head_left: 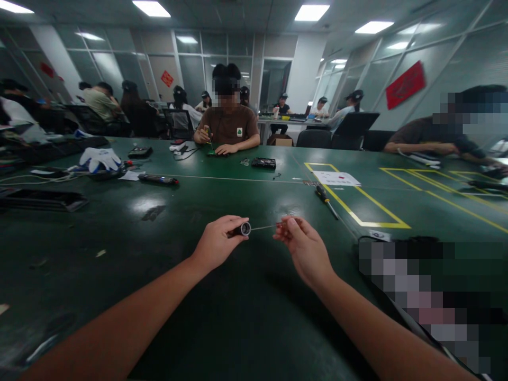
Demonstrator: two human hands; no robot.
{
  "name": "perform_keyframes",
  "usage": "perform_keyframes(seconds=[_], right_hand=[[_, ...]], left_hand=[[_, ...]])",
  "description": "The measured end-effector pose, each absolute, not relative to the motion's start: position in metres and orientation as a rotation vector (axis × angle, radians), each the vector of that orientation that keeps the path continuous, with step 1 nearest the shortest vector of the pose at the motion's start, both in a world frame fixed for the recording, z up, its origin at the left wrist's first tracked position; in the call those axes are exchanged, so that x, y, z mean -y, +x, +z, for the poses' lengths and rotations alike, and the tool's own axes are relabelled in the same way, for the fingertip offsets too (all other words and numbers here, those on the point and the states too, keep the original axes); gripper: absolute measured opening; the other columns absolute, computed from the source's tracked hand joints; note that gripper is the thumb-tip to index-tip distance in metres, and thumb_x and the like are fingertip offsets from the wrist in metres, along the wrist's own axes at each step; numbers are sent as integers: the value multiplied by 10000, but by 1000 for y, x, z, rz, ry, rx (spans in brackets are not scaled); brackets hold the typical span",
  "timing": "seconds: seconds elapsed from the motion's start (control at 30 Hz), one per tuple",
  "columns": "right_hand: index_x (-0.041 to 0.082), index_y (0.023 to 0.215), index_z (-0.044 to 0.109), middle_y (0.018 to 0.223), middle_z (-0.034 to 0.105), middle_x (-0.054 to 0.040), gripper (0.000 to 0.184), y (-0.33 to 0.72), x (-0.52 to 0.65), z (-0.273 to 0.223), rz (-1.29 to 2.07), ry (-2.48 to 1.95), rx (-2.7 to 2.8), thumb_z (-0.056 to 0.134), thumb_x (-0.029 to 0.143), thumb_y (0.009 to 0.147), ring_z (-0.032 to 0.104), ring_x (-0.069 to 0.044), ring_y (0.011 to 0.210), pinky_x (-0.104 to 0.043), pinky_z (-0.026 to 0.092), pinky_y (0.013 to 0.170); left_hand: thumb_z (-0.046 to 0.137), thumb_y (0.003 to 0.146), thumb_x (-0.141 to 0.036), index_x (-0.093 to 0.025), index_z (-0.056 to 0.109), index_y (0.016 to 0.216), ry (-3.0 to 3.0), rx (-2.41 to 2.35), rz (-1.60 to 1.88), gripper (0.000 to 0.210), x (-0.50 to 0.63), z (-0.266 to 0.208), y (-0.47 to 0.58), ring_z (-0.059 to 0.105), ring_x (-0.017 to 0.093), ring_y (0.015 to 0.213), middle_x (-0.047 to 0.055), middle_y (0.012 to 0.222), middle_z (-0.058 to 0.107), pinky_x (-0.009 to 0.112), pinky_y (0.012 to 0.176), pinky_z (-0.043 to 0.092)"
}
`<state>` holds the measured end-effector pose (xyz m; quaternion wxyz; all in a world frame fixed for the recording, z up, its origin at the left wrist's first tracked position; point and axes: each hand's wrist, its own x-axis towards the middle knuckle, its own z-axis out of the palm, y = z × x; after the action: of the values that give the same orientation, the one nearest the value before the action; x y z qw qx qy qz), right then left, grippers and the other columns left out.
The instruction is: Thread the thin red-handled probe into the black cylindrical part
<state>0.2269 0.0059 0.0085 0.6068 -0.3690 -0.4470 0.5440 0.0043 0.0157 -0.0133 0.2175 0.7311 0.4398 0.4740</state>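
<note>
In the middle of the view, my left hand (220, 241) is closed around a short dark cylinder (245, 228). Its round, silvery, hollow-looking end faces me and to the right. My right hand (304, 246) pinches the near end of a thin pale rod or wire (264, 228) between thumb and fingers. That thin piece runs left to the cylinder's end; whether it goes inside or only touches the rim I cannot tell. Both hands are held above the green table (222, 328). Most of the cylinder's body is hidden by my left fingers.
A screwdriver (327, 202) lies beyond my right hand, near yellow tape (383, 225) and a paper sheet (337, 178). Left are a dark tool (159, 180), white-blue gloves (99, 160) and a black tray (43, 200). A person (228, 124) works opposite; another (444, 127) sits right.
</note>
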Motion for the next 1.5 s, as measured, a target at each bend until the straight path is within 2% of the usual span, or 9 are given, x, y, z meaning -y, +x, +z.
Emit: perform_keyframes(seconds=[0.23,0.43,0.67,0.77,0.97,1.07,1.17,1.33,1.5], right_hand=[[244,1025,669,929,704,-19,243,227,-3,5,1107,-905,1266,668,468,930,669,-188,867,-380,536,863],[255,1090,649,780,653,16,205,229,2,10,1062,-864,1507,639,413,961,618,-170,733,-331,500,728],[235,1038,702,763,635,-5,284,228,6,13,991,-960,1510,536,463,1007,609,-182,748,-351,490,748],[237,1057,667,851,695,-12,226,227,3,7,1065,-962,1338,650,431,942,654,-191,810,-372,526,811],[216,975,713,893,718,-28,262,225,-2,4,1182,-952,1183,756,447,859,667,-183,832,-362,535,842],[205,885,717,809,676,-18,246,229,-9,8,1436,-902,982,770,440,840,637,-166,749,-355,555,795],[198,764,684,639,567,15,265,233,-14,13,1655,-863,788,775,439,824,537,-140,584,-340,564,682],[205,863,710,770,639,-1,259,230,-12,12,1437,-841,877,822,424,782,582,-143,692,-296,548,683],[234,938,704,869,683,-11,278,226,-9,6,1209,-897,1063,754,493,849,644,-165,793,-343,553,786]], left_hand=[[815,779,-138,-241,737,1220,2019,-1265,1292,459,-13,-10,6,712,202,1032,49,1184,738,353,921,597],[814,770,-108,-232,746,1201,2041,-1300,1272,454,-14,-11,5,711,201,1028,47,1166,743,352,926,589],[796,779,-79,-247,742,1213,2088,-1291,1212,468,-13,-10,5,700,196,1063,39,1178,738,361,960,582],[802,776,-89,-248,740,1216,2066,-1283,1224,472,-13,-11,5,699,199,1066,39,1184,735,367,959,586],[803,774,-97,-243,744,1207,2057,-1270,1241,461,-15,-15,5,709,206,1044,47,1178,737,379,941,599],[808,774,-111,-239,746,1200,2043,-1249,1295,449,-15,-13,4,709,210,1053,53,1181,735,380,936,603],[791,794,-114,-247,739,1216,2066,-1216,1325,446,-15,-11,4,698,209,1086,53,1207,727,382,952,596],[797,782,-102,-251,743,1207,2040,-1212,1305,453,-15,-14,5,702,205,1070,53,1192,729,378,943,600],[806,780,-124,-255,741,1211,2014,-1229,1314,455,-15,-15,4,705,203,1053,50,1190,727,378,941,600]])
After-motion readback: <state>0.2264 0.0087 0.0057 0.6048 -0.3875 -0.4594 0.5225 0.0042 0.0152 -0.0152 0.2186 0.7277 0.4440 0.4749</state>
